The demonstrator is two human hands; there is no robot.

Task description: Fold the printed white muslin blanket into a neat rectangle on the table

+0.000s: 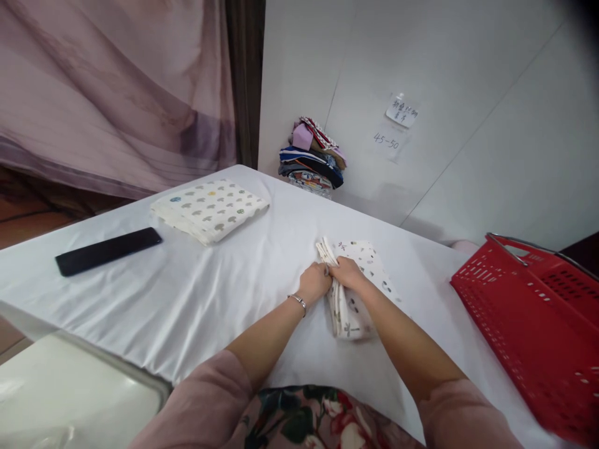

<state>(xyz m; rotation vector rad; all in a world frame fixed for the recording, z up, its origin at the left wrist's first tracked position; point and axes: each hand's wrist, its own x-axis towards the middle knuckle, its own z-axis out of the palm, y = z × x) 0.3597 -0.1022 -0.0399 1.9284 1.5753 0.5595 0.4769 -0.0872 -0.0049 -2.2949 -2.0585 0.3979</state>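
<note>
A folded white cloth (358, 255) with small dark prints lies near the middle of the table, its layered left edge bunched upward. My left hand (313, 280), with a bracelet at the wrist, is closed on that layered edge from the left. From the right, my right hand (347, 272) grips the same edge, and the two hands meet there. Fingertips of both hands are partly hidden by the cloth and by each other. Farther left lies another folded cloth (213, 209), cream with grey mushroom-like prints.
A long black flat object (108, 251) lies on the left of the white-covered table (224, 287). On the right stands a red plastic basket (519, 312). Beyond the table's far edge is a stack of folded fabrics (312, 156) by the wall, near paper notes (393, 128).
</note>
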